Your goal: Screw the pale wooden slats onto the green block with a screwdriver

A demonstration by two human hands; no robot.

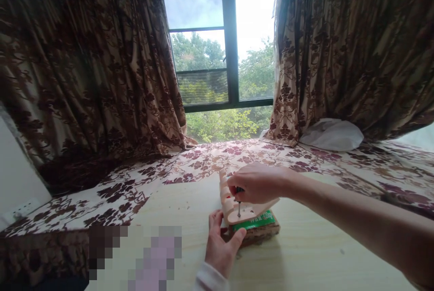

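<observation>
My right hand is closed round a small screwdriver whose tip points down onto a pale wooden rack-like piece with upright slats. This piece rests on a brown block with a green label. Lower down, my left hand grips the near left corner of the block and wooden piece, thumb on the front. Both lie on a light wooden table.
A flower-patterned cloth covers the ledge behind the table. Brown patterned curtains hang on both sides of a window. A white bag lies at the back right. A blurred-out patch sits at the lower left.
</observation>
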